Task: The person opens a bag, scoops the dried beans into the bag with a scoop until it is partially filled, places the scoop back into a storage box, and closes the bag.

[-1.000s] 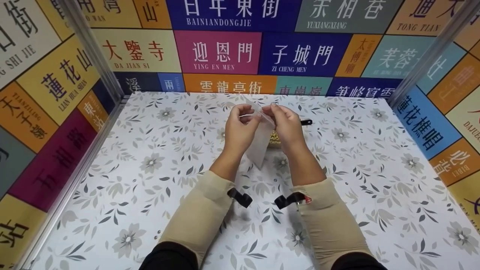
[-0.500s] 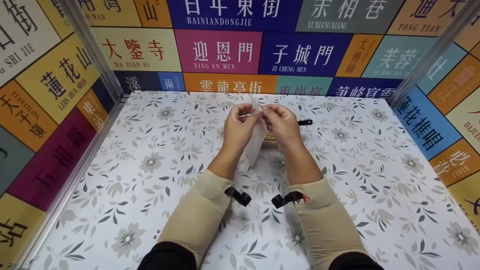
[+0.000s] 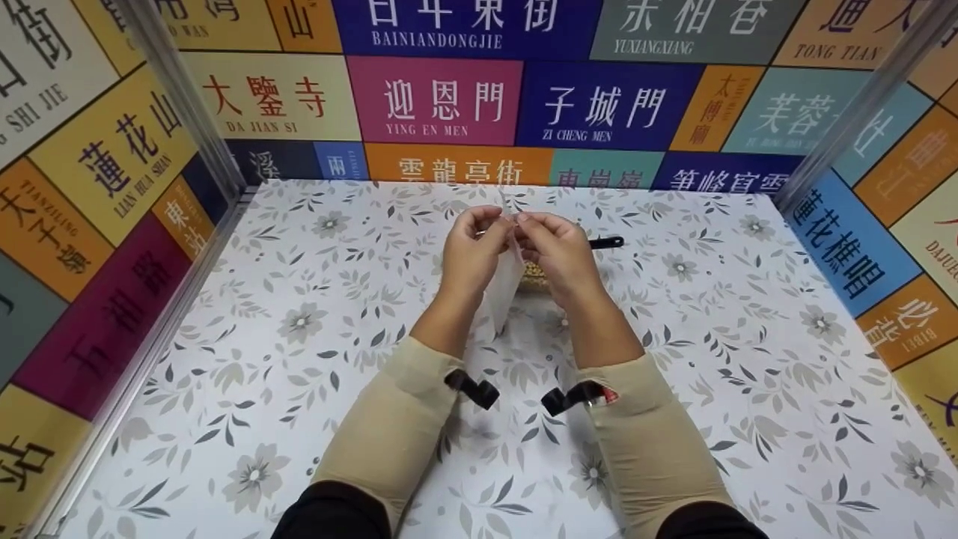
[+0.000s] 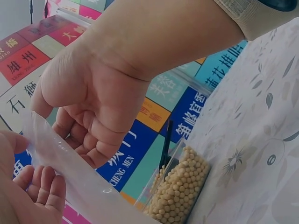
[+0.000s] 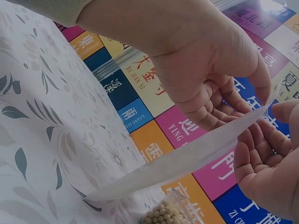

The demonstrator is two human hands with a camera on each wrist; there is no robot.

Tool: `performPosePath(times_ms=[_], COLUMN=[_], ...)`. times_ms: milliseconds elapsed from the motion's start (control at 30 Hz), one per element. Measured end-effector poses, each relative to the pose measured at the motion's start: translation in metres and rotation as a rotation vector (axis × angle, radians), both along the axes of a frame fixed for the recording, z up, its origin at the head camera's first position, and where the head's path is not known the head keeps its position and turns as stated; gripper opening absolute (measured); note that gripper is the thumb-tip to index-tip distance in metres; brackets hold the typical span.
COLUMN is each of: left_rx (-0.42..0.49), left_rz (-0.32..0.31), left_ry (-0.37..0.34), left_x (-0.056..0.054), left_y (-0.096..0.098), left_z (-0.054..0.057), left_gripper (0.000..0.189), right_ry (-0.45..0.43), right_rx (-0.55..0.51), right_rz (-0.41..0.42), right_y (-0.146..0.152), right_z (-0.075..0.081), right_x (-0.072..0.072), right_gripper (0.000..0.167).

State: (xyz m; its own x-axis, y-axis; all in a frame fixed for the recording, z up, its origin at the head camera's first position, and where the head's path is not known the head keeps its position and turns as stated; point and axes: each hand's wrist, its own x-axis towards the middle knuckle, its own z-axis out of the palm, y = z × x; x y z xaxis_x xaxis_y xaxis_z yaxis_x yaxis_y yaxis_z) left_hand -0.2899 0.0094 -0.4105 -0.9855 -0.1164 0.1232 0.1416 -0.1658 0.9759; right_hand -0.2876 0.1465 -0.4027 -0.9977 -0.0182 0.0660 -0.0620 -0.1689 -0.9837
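A translucent whitish plastic bag [image 3: 506, 290] hangs upright between my two hands, turned nearly edge-on to the head view, its lower corner pointing down. My left hand [image 3: 471, 256] pinches its top edge between thumb and fingers. Close beside it, my right hand [image 3: 560, 253] pinches the same edge, the fingertips almost meeting. In the left wrist view the bag [image 4: 88, 179] looks flat, with nothing visible inside; the right wrist view shows the bag [image 5: 163, 170] as a narrow sheet.
Behind my right hand stands a clear box of round, pale yellow beans [image 4: 180, 189], partly hidden. A black handle [image 3: 608, 242] sticks out beyond it to the right. Sign-patterned walls [image 3: 434, 101] border the flower-patterned tabletop [image 3: 299, 389].
My hands have shifted slightly left and the right fingertips have come closer to the left ones. The bag has turned more edge-on, showing less of its face.
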Motion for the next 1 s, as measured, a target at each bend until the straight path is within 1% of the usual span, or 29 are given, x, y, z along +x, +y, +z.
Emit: performPosePath(times_ms=[133, 200, 333, 533, 633, 767, 900, 1000], left_rx=[0.022, 0.024, 0.013, -0.02, -0.045, -0.11, -0.164, -0.185], left_rz=[-0.028, -0.044, -0.072, -0.083, -0.086, -0.077, -0.071, -0.076], left_ry=[-0.04, -0.05, -0.06, -0.073, -0.084, -0.095, -0.079, -0.061], left_x=[0.001, 0.002, 0.004, 0.005, 0.005, 0.005, 0.005, 0.005], left_y=[-0.001, -0.001, -0.003, -0.006, -0.008, -0.011, -0.013, -0.014], left_z=[0.003, 0.004, 0.006, 0.006, 0.006, 0.005, 0.005, 0.005], left_gripper=[0.026, 0.026, 0.029, 0.034, 0.035, 0.032, 0.028, 0.026], right_ry=[-0.005, -0.004, 0.01, 0.016, -0.003, -0.035, -0.043, -0.035], right_rx=[0.003, 0.014, 0.037, 0.074, 0.101, 0.135, 0.158, 0.183], right_rz=[-0.001, -0.001, 0.004, -0.001, -0.009, -0.012, -0.017, -0.021], right_y=[0.001, 0.001, 0.002, 0.003, 0.003, 0.003, 0.003, 0.003], right_z=[0.0, 0.001, 0.002, 0.004, 0.003, 0.002, 0.002, 0.002], right_x=[0.001, 0.001, 0.002, 0.002, 0.001, 0.001, 0.001, 0.002], right_gripper=[0.03, 0.036, 0.039, 0.031, 0.029, 0.03, 0.031, 0.03])
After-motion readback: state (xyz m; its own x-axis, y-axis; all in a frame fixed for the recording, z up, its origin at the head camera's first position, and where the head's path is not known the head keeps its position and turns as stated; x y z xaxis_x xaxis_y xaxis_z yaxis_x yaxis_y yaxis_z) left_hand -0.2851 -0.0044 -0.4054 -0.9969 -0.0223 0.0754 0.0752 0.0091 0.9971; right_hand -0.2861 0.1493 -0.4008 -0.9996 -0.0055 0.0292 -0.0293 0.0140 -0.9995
